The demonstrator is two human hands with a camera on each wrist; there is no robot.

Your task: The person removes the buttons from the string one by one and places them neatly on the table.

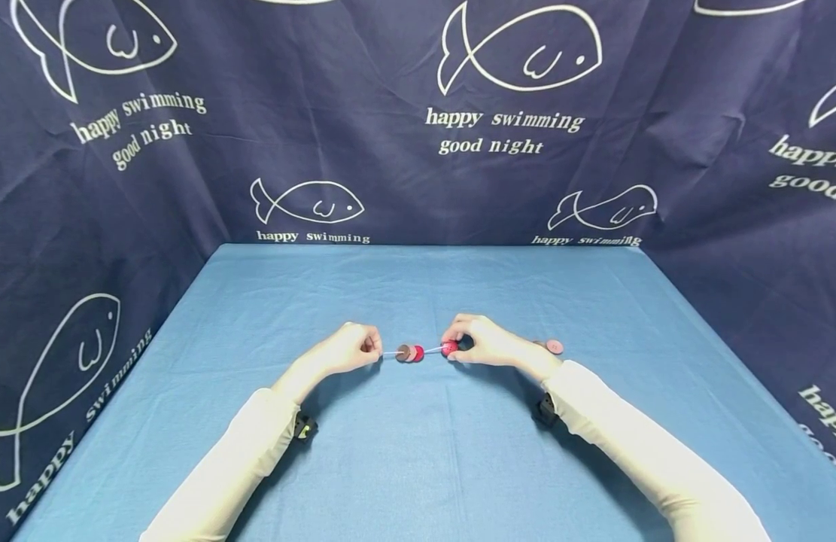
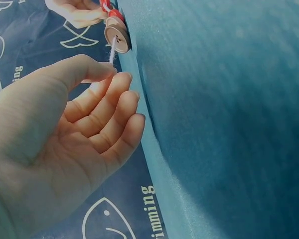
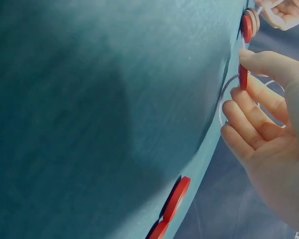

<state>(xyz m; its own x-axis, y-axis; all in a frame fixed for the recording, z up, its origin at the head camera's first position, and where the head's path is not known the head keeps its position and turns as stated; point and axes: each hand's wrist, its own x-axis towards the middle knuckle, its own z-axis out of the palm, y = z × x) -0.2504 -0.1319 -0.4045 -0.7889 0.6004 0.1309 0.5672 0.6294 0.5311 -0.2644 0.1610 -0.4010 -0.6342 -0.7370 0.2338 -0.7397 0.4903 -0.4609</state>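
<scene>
Between thumb and forefinger my left hand (image 1: 353,348) pinches one end of a white string (image 2: 112,52). Several buttons are threaded on it: a brown one (image 2: 117,39) nearest the left hand, then a pinkish one and a red one (image 1: 418,352), bunched together. To the right, my right hand (image 1: 484,342) pinches another red button (image 1: 448,348) at its edge, and the string runs from the bunch to this button. In the right wrist view a loose length of string (image 3: 221,107) loops down behind the right fingers. The string is stretched between the hands.
Beyond the right wrist, a pink button (image 1: 555,347) and a brownish one, partly hidden, lie on the blue cloth (image 1: 418,452) of the table. In the right wrist view red-edged buttons (image 3: 177,199) lie on the cloth. A dark blue curtain with fish prints (image 1: 390,90) surrounds the table.
</scene>
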